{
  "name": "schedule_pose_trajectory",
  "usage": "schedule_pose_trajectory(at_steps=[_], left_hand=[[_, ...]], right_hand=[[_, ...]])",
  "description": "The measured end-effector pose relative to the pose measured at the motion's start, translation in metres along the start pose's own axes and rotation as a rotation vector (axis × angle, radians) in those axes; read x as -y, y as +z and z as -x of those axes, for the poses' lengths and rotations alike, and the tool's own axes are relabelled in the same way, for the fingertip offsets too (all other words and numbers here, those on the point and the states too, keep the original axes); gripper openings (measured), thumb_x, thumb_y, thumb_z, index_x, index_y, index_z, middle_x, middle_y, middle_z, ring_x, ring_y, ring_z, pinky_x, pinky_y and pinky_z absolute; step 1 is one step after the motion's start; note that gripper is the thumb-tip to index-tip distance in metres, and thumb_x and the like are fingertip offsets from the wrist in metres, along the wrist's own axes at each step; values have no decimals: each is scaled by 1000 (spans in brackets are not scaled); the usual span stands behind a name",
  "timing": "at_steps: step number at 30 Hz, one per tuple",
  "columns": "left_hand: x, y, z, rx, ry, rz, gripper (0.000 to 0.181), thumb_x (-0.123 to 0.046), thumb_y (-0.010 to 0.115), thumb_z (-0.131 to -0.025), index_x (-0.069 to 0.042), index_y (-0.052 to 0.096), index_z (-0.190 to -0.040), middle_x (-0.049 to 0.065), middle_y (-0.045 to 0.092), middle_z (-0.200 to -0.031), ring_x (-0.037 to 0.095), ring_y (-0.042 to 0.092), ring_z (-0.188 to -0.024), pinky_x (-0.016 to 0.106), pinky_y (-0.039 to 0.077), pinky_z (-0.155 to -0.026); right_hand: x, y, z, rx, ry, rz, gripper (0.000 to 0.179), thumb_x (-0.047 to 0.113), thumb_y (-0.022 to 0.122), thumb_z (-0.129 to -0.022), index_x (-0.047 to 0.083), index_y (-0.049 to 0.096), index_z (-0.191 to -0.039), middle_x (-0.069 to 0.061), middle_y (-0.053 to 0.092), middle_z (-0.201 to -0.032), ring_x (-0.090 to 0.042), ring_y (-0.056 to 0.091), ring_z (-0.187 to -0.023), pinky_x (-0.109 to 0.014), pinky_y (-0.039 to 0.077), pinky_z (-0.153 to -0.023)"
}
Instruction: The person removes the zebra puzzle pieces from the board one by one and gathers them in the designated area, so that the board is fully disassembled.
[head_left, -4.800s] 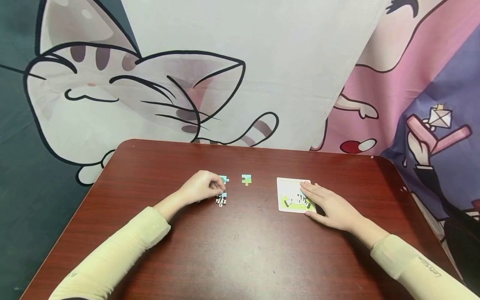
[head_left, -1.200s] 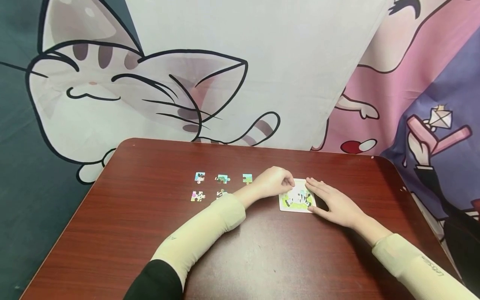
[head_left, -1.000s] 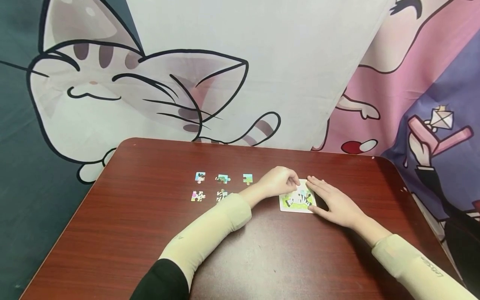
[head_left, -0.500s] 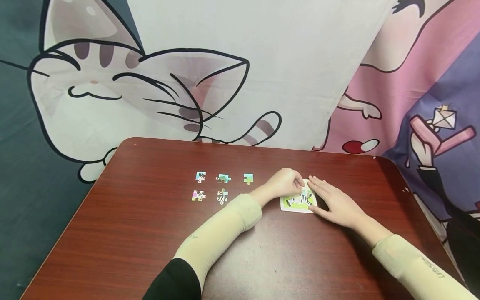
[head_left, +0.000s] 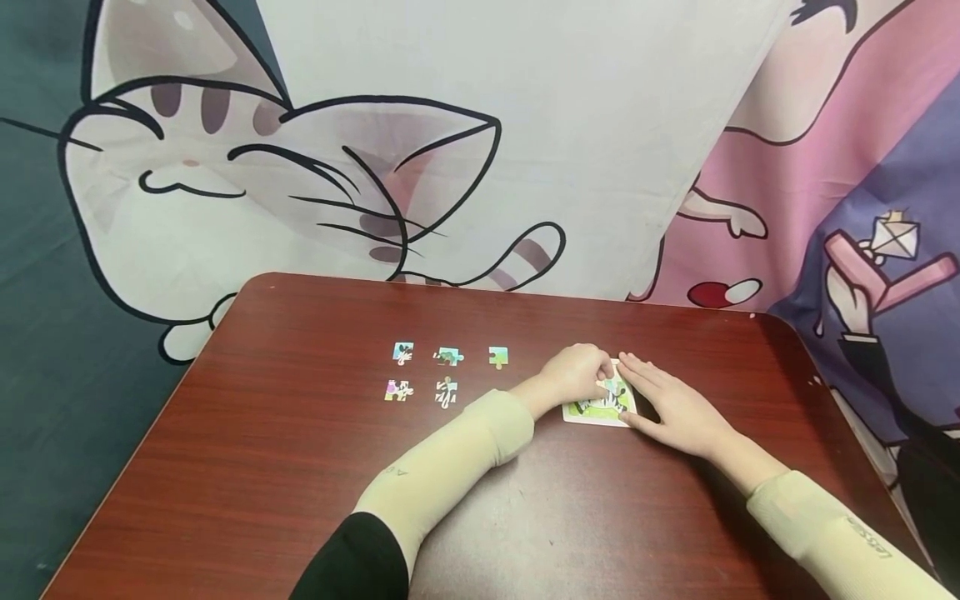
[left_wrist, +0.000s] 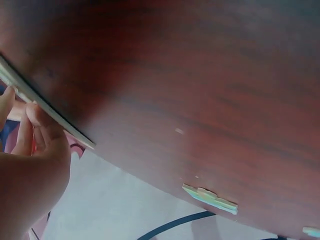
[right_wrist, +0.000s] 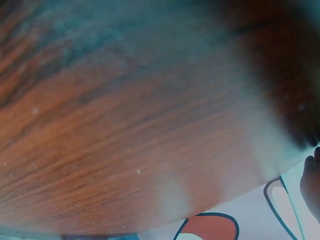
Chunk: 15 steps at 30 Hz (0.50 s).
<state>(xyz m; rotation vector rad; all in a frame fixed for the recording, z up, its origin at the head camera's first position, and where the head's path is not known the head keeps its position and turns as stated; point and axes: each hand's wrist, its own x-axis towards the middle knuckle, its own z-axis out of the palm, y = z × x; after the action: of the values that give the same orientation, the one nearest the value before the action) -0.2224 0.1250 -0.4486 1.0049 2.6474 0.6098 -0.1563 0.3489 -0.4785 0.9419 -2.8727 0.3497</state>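
A square zebra picture board point(head_left: 600, 410) with a white border lies on the table, right of the middle. My left hand point(head_left: 576, 371) reaches onto its upper part with bent fingers, which hide some of the picture. In the left wrist view two fingertips are right at the face of the board point(left_wrist: 52, 111), with a gap between them; whether they pinch a piece I cannot tell. My right hand point(head_left: 678, 412) rests at the board's right edge, fingers straight and thumb spread. Several loose jigsaw pieces point(head_left: 446, 392) lie apart to the left, one piece point(left_wrist: 210, 198) showing in the left wrist view.
The brown wooden table point(head_left: 300, 467) has rounded far corners. Behind its far edge hangs a cloth point(head_left: 600, 167) with cartoon figures. My left forearm in its pale sleeve point(head_left: 457, 450) crosses the table just in front of the loose pieces.
My left hand has moved right from the loose pieces to the board and, in the last second, slightly farther over it. More pieces show where it was. The right hand stays at the board's edge.
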Motion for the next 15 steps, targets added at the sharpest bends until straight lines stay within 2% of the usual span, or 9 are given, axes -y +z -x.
schedule_pose_trajectory(at_steps=[5,11,15], left_hand=[[-2,0,1,-7,3,-52,21,-27,82,-92,-20,79,-111,-8,68,-98,5,59,-89,18,47,-77],[-1,2,1,-3,15,-73,20,-28,82,-92,-21,79,-111,-8,69,-99,5,58,-90,19,48,-79],[-1,2,1,-9,25,-64,21,-31,82,-91,-20,79,-109,-7,69,-98,4,57,-89,18,48,-78]], right_hand=[[0,-1,0,-2,-1,-2,81,34,82,-91,0,49,-156,-20,48,-164,-40,48,-150,-17,12,-131],[2,-2,0,-1,2,-9,80,34,81,-92,1,49,-157,-20,48,-164,-41,48,-149,-27,21,-132],[1,-2,1,-3,-2,-1,80,34,82,-91,1,49,-156,-20,48,-163,-41,49,-149,-23,18,-132]])
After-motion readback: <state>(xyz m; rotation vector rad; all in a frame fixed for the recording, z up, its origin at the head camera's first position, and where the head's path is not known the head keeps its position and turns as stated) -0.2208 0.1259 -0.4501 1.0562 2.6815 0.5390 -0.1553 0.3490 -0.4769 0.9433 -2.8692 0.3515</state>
